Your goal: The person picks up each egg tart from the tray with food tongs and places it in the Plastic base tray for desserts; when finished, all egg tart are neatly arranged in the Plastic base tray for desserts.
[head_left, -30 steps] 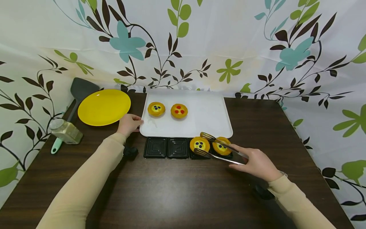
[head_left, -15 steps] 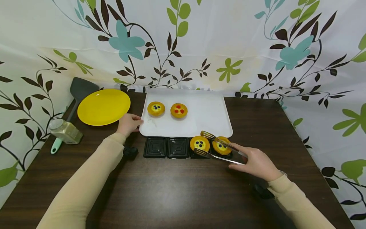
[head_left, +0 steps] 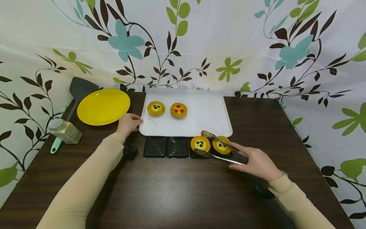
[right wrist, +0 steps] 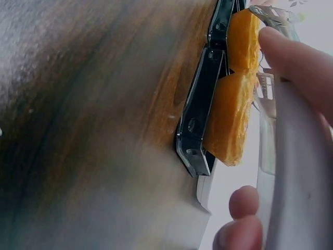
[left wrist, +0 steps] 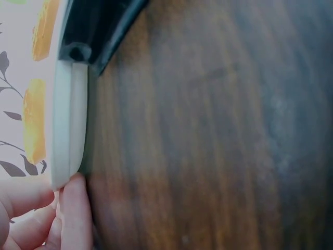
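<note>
My left hand [head_left: 128, 124] pinches the left edge of the white tray [head_left: 208, 114] between thumb and fingers; the left wrist view shows the grip close up. On that tray lie a blueberry-topped egg tart [head_left: 155, 108] and a red-topped tart [head_left: 178, 110]. With my right hand [head_left: 258, 162] I hold metal tongs [head_left: 226, 159], spread apart. Their tips stand on either side of a blueberry tart [head_left: 200, 143] in a black square-celled tray [head_left: 155, 147]; whether they touch it I cannot tell. Another blueberry tart [head_left: 222, 145] sits in the rightmost cell, partly under the tongs.
A yellow plate [head_left: 104, 107] lies left of the white tray, over part of a dark spatula [head_left: 81, 88] with a mint handle end. Beside it a seasoning jar [head_left: 67, 132] lies tilted. Patterned cloth [head_left: 183, 57] hangs behind the dark wooden table [head_left: 177, 190].
Almost nothing differs. The head view has shifted very slightly; both hands, the tongs and the tarts keep their places.
</note>
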### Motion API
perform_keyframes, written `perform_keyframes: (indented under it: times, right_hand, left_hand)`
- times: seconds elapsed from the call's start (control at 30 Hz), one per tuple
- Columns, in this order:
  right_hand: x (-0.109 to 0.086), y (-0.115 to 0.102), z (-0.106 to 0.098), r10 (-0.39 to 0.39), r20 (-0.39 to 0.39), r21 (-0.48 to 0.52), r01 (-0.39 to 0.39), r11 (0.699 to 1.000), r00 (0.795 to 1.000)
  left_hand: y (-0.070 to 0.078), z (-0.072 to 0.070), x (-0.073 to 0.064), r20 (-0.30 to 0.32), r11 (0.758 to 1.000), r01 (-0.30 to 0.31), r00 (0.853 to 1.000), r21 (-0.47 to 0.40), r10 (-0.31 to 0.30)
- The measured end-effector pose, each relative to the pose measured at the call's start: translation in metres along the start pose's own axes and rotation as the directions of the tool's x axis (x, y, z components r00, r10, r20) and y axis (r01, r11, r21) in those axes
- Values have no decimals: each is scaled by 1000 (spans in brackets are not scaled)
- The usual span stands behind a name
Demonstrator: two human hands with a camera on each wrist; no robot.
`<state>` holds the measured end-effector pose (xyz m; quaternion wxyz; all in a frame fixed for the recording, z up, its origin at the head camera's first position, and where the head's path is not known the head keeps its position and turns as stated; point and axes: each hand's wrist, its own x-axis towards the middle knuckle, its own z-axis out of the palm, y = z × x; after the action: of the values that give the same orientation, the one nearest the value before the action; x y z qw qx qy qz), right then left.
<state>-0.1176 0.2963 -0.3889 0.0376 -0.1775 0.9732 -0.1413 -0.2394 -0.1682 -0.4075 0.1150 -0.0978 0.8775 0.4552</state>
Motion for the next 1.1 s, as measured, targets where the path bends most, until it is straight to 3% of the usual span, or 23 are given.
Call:
perform_keyframes:
  times: [0.23,0.43,0.83,1.1]
  right_hand:
    - [1,1,-1,-15,-64,17,16,1000,998]
    - [12,0,-6,-14,-54,41,16,999,998]
    - [86,-10,-27,-19,-35,43,21,999,999]
    - [136,-20,-27,-13,18,27,12,1000,1000]
  left_hand:
    - [1,0,-1,6,1000,0,1000,0,0]
    - [0,0,2,-2,1000,8,1000,14,-8]
    - [-2,-1,3,9,1000,15,1000,-13,-14]
    - [-2,0,3,5,1000,18,1000,-26,-18]
